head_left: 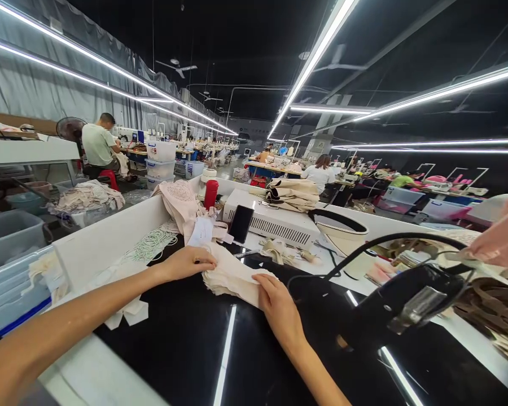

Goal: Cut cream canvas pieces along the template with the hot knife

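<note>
A stack of cream fabric pieces [232,275] lies between my hands over the glossy black tabletop [186,338]. My left hand [189,263] is closed on the stack's upper left end, thumb and fingers pinched together. At the right end my right hand [279,304] grips the same stack, fingers on top and the thumb out of sight. Just beyond the stack, a dark phone [241,224] leans upright beside a white paper label [200,231]. Pink lace fabric [178,206] is heaped behind my left hand.
A black machine head [389,304] with a curved cable stands at the right. Behind the phone are a white vented box [275,220] and a red bottle [210,194]. Green-white cord [150,245] lies at the left. Seated people [99,144] are further off.
</note>
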A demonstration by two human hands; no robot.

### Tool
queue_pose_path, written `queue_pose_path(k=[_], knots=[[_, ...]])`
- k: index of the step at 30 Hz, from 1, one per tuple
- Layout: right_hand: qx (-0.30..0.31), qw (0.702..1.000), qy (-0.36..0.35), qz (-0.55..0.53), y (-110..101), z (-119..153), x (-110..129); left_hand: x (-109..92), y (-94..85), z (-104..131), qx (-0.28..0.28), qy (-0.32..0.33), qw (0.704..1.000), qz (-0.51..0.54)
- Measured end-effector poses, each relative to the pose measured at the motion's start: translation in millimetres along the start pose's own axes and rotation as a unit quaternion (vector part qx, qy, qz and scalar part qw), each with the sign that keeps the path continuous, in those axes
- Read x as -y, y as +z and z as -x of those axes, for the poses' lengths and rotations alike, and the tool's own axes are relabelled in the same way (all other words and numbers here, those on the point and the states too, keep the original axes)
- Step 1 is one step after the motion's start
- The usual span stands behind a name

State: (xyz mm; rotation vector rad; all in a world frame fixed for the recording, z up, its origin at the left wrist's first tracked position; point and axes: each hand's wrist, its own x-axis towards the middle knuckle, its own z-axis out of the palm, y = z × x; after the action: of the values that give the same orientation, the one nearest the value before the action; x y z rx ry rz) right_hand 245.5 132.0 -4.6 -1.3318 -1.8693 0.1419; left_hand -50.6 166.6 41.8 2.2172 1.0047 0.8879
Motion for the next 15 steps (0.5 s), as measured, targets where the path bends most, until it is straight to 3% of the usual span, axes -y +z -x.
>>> queue_pose_path(k=[4, 10, 15], knots=[[0.024, 0.995, -0.019, 0.099, -4.1, 6.7, 0.4, -6.5, -4.5, 2.4, -0.001, 0.001, 1.000, -0.022], [0.029, 0.976, -0.034, 0.212, -8.1, 7.5, 6.8, -22.0, -2.8, -17.6, -0.049, 0.001, 0.998, -0.046], [0.052, 0.970, -0.056, 0.231, -9.8, 9.4, 8.6, -30.8, 12.2, -26.0, 0.021, 0.001, 0.997, -0.073]])
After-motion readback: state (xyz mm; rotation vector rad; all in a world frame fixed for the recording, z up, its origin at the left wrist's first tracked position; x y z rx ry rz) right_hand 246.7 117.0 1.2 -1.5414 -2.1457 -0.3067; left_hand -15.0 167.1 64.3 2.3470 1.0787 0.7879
